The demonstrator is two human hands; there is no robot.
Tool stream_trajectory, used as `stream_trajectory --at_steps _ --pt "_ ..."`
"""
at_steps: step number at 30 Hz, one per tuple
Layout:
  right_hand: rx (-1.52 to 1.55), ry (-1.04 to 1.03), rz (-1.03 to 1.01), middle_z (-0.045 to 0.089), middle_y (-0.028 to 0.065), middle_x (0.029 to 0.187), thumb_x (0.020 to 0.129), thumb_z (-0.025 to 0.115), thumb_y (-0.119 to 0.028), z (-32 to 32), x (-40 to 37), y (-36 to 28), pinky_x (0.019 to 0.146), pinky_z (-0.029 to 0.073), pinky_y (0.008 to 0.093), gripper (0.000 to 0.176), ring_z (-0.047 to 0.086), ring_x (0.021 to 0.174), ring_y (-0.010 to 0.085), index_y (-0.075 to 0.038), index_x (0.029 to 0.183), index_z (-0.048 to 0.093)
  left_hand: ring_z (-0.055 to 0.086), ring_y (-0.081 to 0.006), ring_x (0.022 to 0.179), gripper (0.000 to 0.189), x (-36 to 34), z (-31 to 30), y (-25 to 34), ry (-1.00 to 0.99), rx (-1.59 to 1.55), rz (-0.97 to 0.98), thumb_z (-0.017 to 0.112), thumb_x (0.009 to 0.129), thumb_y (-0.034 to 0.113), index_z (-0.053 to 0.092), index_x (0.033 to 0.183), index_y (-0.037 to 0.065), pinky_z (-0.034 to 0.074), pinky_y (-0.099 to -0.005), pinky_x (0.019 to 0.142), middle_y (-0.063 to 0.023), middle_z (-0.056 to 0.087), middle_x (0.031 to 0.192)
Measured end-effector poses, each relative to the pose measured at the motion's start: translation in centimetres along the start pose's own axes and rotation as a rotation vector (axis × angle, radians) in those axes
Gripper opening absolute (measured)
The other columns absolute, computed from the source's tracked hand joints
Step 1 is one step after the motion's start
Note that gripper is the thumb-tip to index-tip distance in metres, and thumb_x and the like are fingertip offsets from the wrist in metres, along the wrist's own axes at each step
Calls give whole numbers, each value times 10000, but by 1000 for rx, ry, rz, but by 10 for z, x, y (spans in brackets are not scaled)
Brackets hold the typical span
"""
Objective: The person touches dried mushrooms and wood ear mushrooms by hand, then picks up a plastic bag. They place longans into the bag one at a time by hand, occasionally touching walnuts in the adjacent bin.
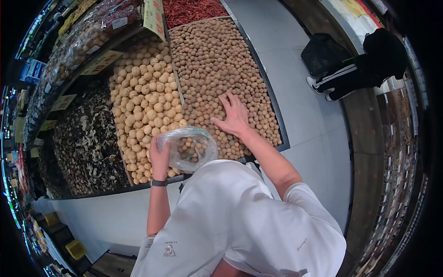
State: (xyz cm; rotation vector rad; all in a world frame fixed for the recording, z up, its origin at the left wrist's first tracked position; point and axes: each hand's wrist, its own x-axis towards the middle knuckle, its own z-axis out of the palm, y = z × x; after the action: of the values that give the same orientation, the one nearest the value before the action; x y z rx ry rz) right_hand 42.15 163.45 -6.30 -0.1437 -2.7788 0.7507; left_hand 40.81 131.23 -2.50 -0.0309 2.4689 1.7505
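Note:
My left hand (160, 157) is closed on the rim of a clear plastic bag (210, 143). The bag's mouth gapes upward, and several small brown balls show inside it. To the right, my right hand (235, 117) is spread over a wide bin of small round brown dried longans (207, 60). Its fingers are apart and its fingertips are at the surface of the pile; I see nothing held in it. Larger, paler walnuts (147, 99) fill the neighbouring bin, just beyond my left hand and the bag.
Dark dried fungus (92, 143) lies in the bin at left, below a shelf of bagged goods (87, 39). Red dried chillies (189, 11) are at the far end. Across the grey aisle (295, 111), a person in dark clothes (369, 64) stands beside a black basket (325, 55).

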Motion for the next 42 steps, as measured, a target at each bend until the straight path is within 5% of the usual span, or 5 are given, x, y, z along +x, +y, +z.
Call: stream_trajectory --at_steps 10,18,42 --pt "49 78 -27 523 192 1385 797 791 -410 16 5 20 992 514 494 604 523 1288 377 -86 1279 624 632 -153 1031 369 -6 -1 -5 19 46 -5 698 950 94 604 1282 -39 511 -296 925 -100 683 1152" --pt "116 237 -134 672 71 1119 793 821 -247 17 9 21 771 592 376 302 686 1016 272 -96 1033 717 629 -147 1037 354 -7 -1 1 18 33 -3 687 956 81 606 1282 -32 507 -291 928 -89 678 1166" --pt "270 289 -174 666 56 940 805 749 -113 17 15 15 766 578 395 119 685 899 286 -104 911 696 636 -138 1015 351 -6 -3 -5 16 22 -2 695 954 81 607 1272 -39 518 -287 908 -87 687 1139"
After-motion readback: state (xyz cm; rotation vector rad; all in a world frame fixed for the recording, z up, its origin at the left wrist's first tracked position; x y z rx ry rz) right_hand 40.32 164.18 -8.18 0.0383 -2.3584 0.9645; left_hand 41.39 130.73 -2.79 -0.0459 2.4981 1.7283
